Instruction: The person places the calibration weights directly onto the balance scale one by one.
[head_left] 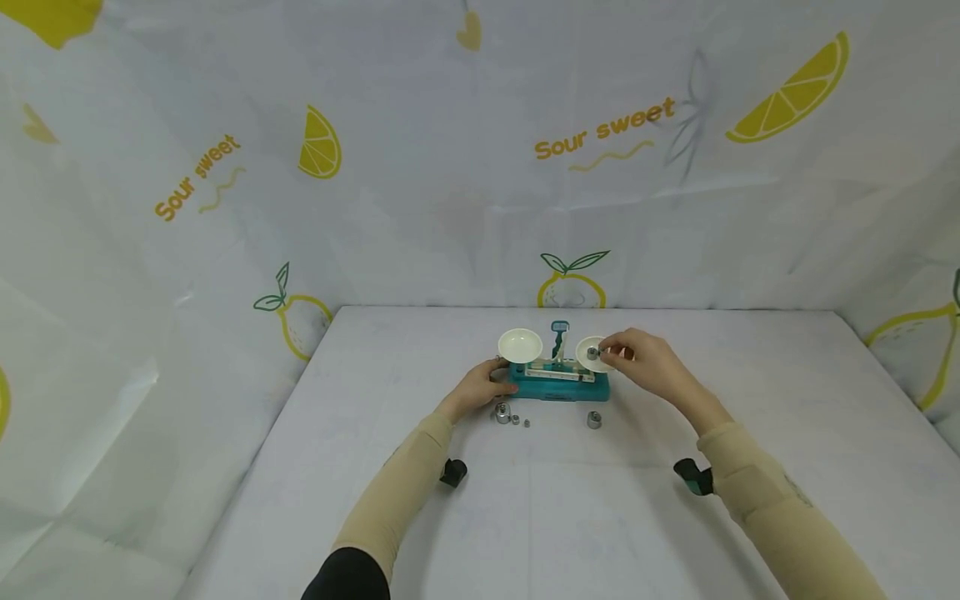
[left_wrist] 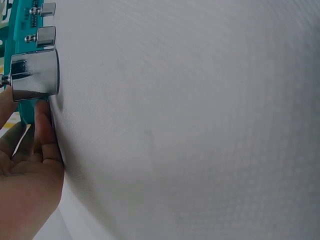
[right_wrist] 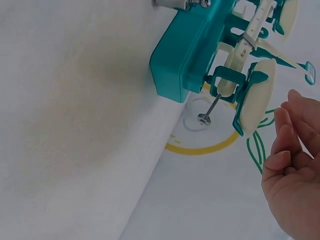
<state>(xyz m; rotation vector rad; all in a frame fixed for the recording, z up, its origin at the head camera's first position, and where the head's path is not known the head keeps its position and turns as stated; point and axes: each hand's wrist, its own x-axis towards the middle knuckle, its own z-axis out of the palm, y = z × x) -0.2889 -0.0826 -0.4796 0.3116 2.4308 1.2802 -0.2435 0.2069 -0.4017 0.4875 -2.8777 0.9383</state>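
A teal balance scale (head_left: 558,387) stands on the table with two cream pans. My left hand (head_left: 480,387) grips the left end of its base, also seen in the left wrist view, where the fingers (left_wrist: 46,132) lie against the teal end. Over the right pan (head_left: 582,363) my right hand (head_left: 645,360) pinches what looks like a small metal weight, mostly hidden by the fingers. In that pan sits another metal weight (head_left: 592,353). The left pan (head_left: 520,345) holds nothing visible. Beside the left hand stands a large cylindrical weight (left_wrist: 36,75).
Two smaller weights, a knobbed one (head_left: 515,420) and a tiny one (head_left: 527,423), stand before the scale. Another metal weight (head_left: 594,419) is at its right front. A printed white sheet (head_left: 450,225) hangs behind the white table (head_left: 555,517).
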